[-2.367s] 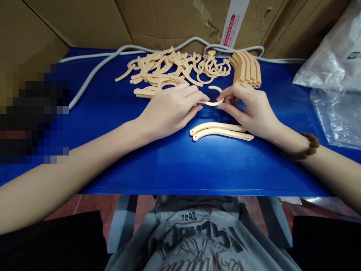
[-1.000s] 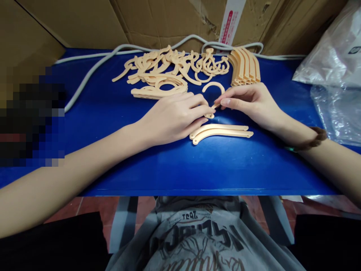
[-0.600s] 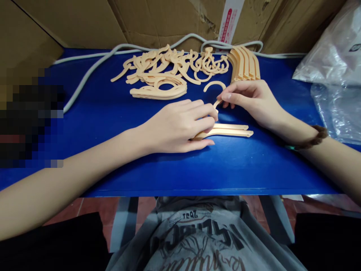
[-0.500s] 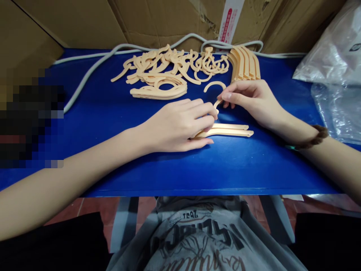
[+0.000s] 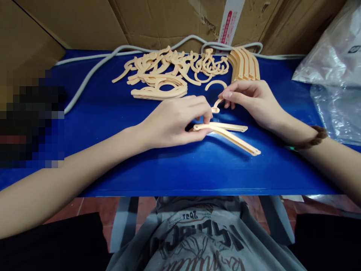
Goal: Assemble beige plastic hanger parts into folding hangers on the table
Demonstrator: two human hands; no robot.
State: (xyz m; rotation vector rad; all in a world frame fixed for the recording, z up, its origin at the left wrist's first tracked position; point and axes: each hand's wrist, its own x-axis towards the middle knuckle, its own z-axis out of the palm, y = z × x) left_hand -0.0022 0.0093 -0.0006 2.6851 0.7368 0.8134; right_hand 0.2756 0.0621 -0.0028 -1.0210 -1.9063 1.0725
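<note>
Between the thumb and fingers of my left hand (image 5: 177,120) is the end of a cream plastic hanger arm (image 5: 235,140), slanting down to the right. A second hanger arm (image 5: 231,127) lies behind it, its left end partly hidden by the fingers. My right hand (image 5: 251,98) pinches a cream hanger hook (image 5: 216,82) by its stem. The hook's curve points away from me, and its flat oval base (image 5: 215,110) shows close to my left fingertips.
At the back of the blue table (image 5: 169,173) lies a pile of loose hanger hooks and parts (image 5: 180,64). Stacked folded hangers (image 5: 159,92) sit before it. Several nested arms (image 5: 245,66) stand right, near a plastic bag (image 5: 329,52). A grey cable (image 5: 90,73) runs along the back.
My left hand has picked out the nearer hanger arm and swung its right end toward me, apart from the other arm. My right hand keeps the hook nearly still.
</note>
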